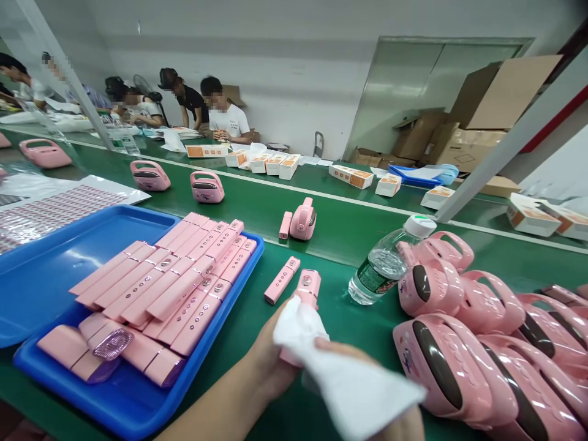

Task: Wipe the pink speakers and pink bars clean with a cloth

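My left hand (275, 361) is closed around a pink, stick-shaped microphone (309, 286), holding it tilted above the green table. A white cloth or tissue (298, 327), pinched in my right hand (358, 355), presses on that microphone and covers its middle. The loose end of the cloth is blurred and hides part of my right hand. Just beyond, another pink microphone (282, 282) lies on the table. To the left, a blue tray (142, 416) bears several stacked pink microphones (169, 275), one showing a purple mesh end.
Pink handled speakers (452, 367) are heaped at the right, beside a water bottle (379, 266). More speakers (206, 187) stand on the green belt (257, 214). White-and-orange boxes (289, 166) line the far side. A slanted post (496, 147) rises at the right. Several people sit or stand opposite.
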Tool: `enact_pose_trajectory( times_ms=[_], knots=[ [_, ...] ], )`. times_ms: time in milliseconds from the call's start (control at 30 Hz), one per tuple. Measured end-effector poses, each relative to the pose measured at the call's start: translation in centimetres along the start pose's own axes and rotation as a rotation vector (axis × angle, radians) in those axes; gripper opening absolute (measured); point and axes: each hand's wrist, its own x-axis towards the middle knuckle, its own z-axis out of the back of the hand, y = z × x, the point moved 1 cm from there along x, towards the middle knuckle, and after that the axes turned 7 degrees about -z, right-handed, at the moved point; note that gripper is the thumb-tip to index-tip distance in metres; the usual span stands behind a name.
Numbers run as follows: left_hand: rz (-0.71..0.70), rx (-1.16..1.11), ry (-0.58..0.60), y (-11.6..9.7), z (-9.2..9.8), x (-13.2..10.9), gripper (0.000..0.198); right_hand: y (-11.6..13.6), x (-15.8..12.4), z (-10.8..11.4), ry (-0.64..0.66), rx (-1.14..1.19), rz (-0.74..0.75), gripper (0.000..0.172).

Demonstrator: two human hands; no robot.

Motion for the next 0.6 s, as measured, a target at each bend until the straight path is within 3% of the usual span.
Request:
enact_pose_trajectory(
  times_ms=[67, 133, 200, 233, 467, 533, 600],
  knots=[
    [-0.011, -0.010, -0.056, 0.0, -0.4, 0.2, 0.034, -0.3, 0.9, 1.3, -0.115, 0.124, -0.192, 0.041],
    [0.002, 0.026, -0.117, 0.2, -0.5, 0.2, 0.035, -0.8, 1.6, 2.1, -0.244, 0.336, -0.493, 0.048],
    [0.021, 0.089, -0.163, 0.6, -0.5, 0.2, 0.038, -1.1, 1.9, 2.4, -0.380, 0.497, -0.715, 0.043],
    [0.038, 0.116, -0.166, 0.8, -0.4, 0.2, 0.040, -1.2, 1.8, 2.4, -0.441, 0.512, -0.744, 0.041],
    [0.114, 0.161, 0.099, 1.6, -0.7, -0.5, 0.055, 0.6, 1.1, 1.7, -0.841, 0.323, -0.633, 0.058],
    [0.082, 0.188, 0.095, 1.5, -0.7, -0.7, 0.055, 0.8, 0.5, 1.7, -0.836, 0.161, -0.541, 0.057],
    [0.065, 0.208, 0.081, 1.6, -0.9, -0.8, 0.054, 0.3, -0.2, 1.4, -0.747, 0.015, -0.465, 0.054]
  ],
)
